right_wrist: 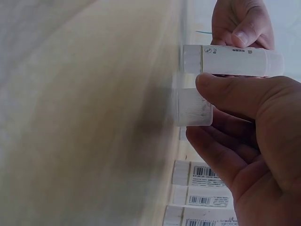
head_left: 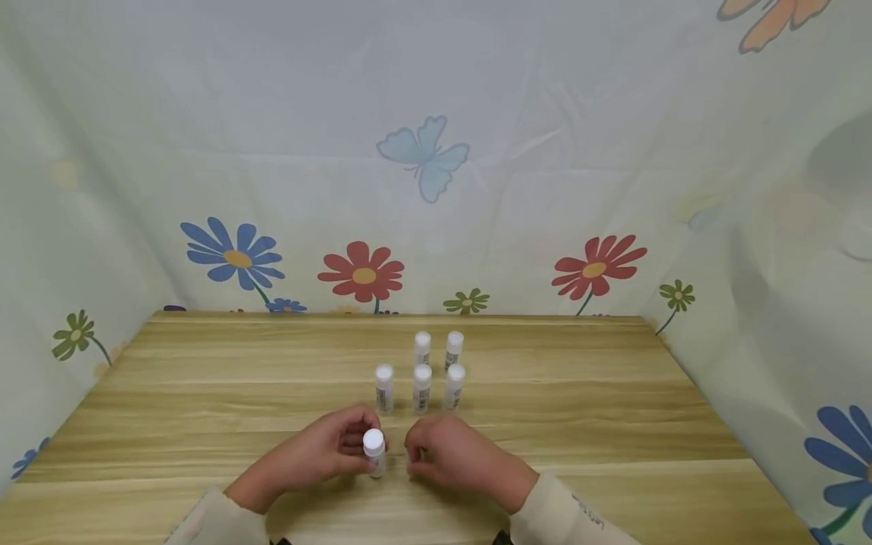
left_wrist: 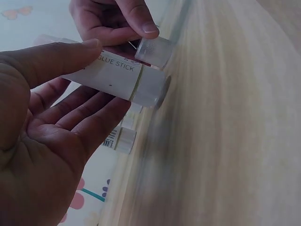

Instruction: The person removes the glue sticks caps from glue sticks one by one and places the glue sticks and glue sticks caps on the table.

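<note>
A white glue stick (head_left: 373, 446) stands upright between thumb and fingers of my left hand (head_left: 316, 453), its base close to the tabletop. Its printed label shows in the left wrist view, with the left thumb (left_wrist: 70, 54) lying along it. Just to the right, my right hand (head_left: 466, 458) pinches a ribbed, translucent cap (right_wrist: 194, 107) low over the wood. The cap is apart from the glue stick. In the head view the right fingers hide most of this cap.
Several more glue sticks (head_left: 422, 390) stand upright in two rows beyond the hands on the wooden table (head_left: 225, 393). A flower-printed curtain (head_left: 293, 189) borders the table at the back and sides.
</note>
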Demonstrator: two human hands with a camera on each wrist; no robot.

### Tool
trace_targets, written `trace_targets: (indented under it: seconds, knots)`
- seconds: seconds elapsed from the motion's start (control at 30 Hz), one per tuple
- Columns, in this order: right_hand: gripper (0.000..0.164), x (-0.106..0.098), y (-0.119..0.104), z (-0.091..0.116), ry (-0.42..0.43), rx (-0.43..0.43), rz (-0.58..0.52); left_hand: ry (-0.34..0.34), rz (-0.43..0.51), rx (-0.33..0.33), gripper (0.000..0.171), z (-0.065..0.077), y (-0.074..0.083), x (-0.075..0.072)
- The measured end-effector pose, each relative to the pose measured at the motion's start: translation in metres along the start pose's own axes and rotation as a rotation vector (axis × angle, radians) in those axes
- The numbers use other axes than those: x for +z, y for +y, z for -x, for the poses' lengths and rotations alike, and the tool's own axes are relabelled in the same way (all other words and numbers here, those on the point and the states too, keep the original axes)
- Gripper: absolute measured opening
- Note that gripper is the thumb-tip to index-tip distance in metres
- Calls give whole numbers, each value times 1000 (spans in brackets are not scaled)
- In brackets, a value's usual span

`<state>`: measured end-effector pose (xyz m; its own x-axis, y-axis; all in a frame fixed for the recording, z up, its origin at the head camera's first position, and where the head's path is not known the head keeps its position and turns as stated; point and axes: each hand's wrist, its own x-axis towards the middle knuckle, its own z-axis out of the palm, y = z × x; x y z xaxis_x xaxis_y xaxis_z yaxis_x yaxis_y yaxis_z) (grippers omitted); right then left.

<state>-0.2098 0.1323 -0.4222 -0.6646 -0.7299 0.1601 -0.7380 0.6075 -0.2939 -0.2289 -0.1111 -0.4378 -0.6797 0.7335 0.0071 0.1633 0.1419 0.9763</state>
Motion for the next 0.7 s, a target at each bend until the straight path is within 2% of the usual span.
trace_targets:
  seconds: [0.17, 0.43, 0.7]
  knots:
    - [19, 3, 0, 1, -8, 21, -16, -12, 18, 21, 33, 0, -4, 2]
    - [15, 5, 3, 0, -1, 37, -55, -11, 53, -22, 35, 0, -1, 3]
    - [15, 6, 4, 1, -1, 35, -63, -5, 36, -42, 35, -1, -1, 3]
